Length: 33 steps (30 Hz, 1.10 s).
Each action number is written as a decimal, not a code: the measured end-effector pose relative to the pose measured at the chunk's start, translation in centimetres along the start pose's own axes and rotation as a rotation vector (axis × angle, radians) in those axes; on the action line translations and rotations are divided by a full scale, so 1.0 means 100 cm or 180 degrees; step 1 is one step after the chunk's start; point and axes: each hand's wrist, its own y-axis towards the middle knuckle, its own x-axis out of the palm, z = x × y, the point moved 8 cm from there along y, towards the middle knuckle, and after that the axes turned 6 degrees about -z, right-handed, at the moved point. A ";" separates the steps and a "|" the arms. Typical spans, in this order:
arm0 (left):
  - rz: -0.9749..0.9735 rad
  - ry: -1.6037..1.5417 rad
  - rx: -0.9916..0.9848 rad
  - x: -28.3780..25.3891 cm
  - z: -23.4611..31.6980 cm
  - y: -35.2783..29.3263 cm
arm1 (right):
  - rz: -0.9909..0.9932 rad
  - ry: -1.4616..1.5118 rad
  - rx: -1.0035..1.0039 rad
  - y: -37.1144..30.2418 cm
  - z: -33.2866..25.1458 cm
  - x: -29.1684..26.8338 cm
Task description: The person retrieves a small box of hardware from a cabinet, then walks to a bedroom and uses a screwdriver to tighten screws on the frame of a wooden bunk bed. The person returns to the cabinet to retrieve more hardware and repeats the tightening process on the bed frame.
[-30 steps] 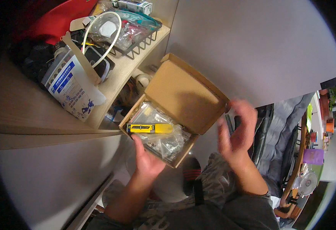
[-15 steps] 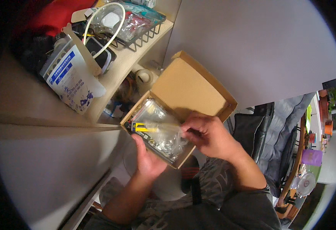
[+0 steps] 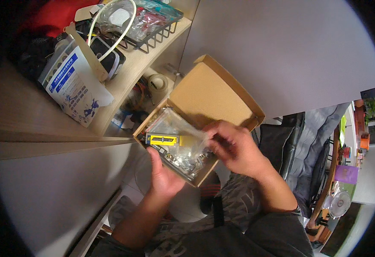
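An open cardboard box rests in my left hand, which supports its near side from below with the thumb along the edge. Its lid is folded back toward the far right. Inside lie clear plastic bags, small metal pieces and a small yellow-and-black package. My right hand pinches the edge of a clear plastic bag over the box's right part. The bag's far contents are hard to make out.
A wooden shelf at upper left carries a black wire basket of bagged items, a white cable and a white pouch. A tape roll sits on a lower shelf. A grey panel stands behind the box.
My right hand has raised the plastic bag's edge slightly, and the yellow package shows more plainly. The left hand still supports the box. The view has shifted a little.
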 end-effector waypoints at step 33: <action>0.0036 -0.0107 0.0504 0.002 0.010 -0.005 | 0.0488 -0.0595 0.0747 -0.016 -0.002 0.016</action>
